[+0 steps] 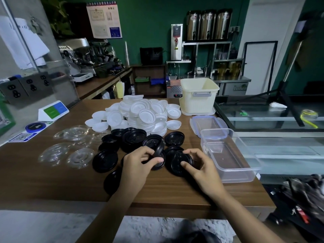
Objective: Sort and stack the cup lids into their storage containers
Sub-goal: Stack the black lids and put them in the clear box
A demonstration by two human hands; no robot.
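Several black lids [135,137] lie loose on the wooden counter [52,186], with a heap of white lids [143,113] behind them and clear lids [77,151] to the left. My left hand [136,169] pinches a tilted black lid [159,149] by its edge. My right hand [201,169] grips another black lid [180,163] between thumb and fingers. A clear rectangular container [228,155] stands open just right of my right hand. A cream bin [199,95] stands behind it.
The container's blue-clipped cover [206,122] lies between the bin and the clear container. A sign stand [53,110] and a blue round tin [35,127] sit at the left. The counter ends at a glass case [271,120] on the right.
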